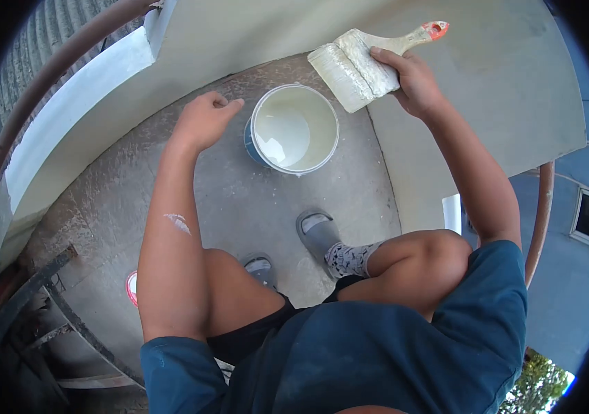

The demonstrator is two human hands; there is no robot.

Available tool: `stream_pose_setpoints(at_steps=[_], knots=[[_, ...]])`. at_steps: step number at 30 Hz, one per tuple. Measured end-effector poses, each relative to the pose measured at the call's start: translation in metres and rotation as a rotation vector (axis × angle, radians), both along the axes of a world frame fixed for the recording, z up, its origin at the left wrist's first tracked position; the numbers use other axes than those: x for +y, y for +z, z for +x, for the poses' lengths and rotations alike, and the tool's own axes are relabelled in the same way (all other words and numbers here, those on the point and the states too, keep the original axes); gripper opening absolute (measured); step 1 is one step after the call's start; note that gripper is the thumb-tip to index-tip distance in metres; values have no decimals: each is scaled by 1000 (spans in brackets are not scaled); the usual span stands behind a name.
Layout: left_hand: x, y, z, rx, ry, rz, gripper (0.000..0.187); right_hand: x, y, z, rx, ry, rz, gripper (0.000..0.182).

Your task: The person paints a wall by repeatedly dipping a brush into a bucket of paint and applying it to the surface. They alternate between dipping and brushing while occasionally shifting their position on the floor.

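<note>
My right hand [418, 86] grips a wide paintbrush [353, 72] by its paint-covered head, thumb on top. White paint coats the bristles, and the handle, with its red-orange tip, points up and right. Below and left of the brush, a bucket [256, 134] stands on the floor with white paint in its bottom. My left hand [206, 117] hovers beside the bucket's left rim, apart from it. Its fingers are curled in and nothing shows in them. A white paint smear marks my left forearm.
A curved low wall [122, 114] runs round the concrete floor [232, 207], with a brown metal rail [29, 103] outside it. Dark metal bars [77, 321] stand at lower left. A red-rimmed round item [132, 288] lies partly behind my left arm.
</note>
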State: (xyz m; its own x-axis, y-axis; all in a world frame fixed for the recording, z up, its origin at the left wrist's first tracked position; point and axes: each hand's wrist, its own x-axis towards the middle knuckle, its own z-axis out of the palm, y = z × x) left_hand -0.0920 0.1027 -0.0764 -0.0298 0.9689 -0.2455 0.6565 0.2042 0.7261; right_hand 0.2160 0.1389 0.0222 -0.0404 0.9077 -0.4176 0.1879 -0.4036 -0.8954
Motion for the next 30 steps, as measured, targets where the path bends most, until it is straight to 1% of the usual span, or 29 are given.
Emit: stream_pose_setpoints(at_steps=[2, 3, 4, 5, 6, 8, 10, 12, 13, 14, 15, 16, 18, 19, 20, 21, 23, 27, 30], knots=[[-5, -4, 4, 44, -222, -405, 53, -10, -20, -7, 3, -15, -71, 43], [-7, -4, 7, 56, -228, -425, 53, -14, -32, -7, 7, 11, -103, 45], [-7, -4, 12, 95, -354, -514, 56, -20, -44, -7, 13, 37, -131, 48], [-8, -6, 17, 130, -477, -599, 59, -26, -55, -8, 32, 14, -120, 46], [-9, -10, 21, 134, -475, -612, 59, -31, -66, -8, 39, 15, -132, 46], [-8, -20, 28, 208, -592, -475, 55, -40, -82, -7, 80, 41, -35, 46], [-6, -32, 33, 241, -613, -480, 51, -49, -87, -10, 53, 37, -62, 43], [-5, -40, 36, 274, -626, -485, 48, -54, -85, -15, -357, 231, 49, 39], [-5, -43, 38, 249, -664, -528, 44, -57, -90, -19, -353, 241, 40, 39], [-4, -45, 39, 230, -700, -567, 41, -59, -96, -25, -404, 266, 156, 37], [-2, -47, 40, 243, -690, -571, 41, -58, -102, -30, -447, 285, 280, 36], [-1, -50, 42, 217, -676, -571, 40, -56, -108, -34, -428, 287, 283, 36], [1, -52, 44, 206, -662, -586, 38, -50, -119, -40, -479, 403, 244, 40], [3, -49, 44, 164, -595, -632, 37, -46, -126, -43, -463, 395, 232, 40], [2, -47, 45, 120, -527, -682, 36, -41, -132, -46, -584, 460, 188, 38], [0, -48, 45, 126, -529, -702, 36, -39, -138, -47, -705, 531, 147, 37], [2, -49, 43, 49, -472, -691, 35, -41, -151, -46, -683, 532, 177, 35], [5, -51, 44, 26, -478, -707, 33, -44, -170, -43, -702, 531, 255, 33], [4, -50, 46, 18, -449, -719, 32, -42, -183, -44, -714, 531, 234, 34]])
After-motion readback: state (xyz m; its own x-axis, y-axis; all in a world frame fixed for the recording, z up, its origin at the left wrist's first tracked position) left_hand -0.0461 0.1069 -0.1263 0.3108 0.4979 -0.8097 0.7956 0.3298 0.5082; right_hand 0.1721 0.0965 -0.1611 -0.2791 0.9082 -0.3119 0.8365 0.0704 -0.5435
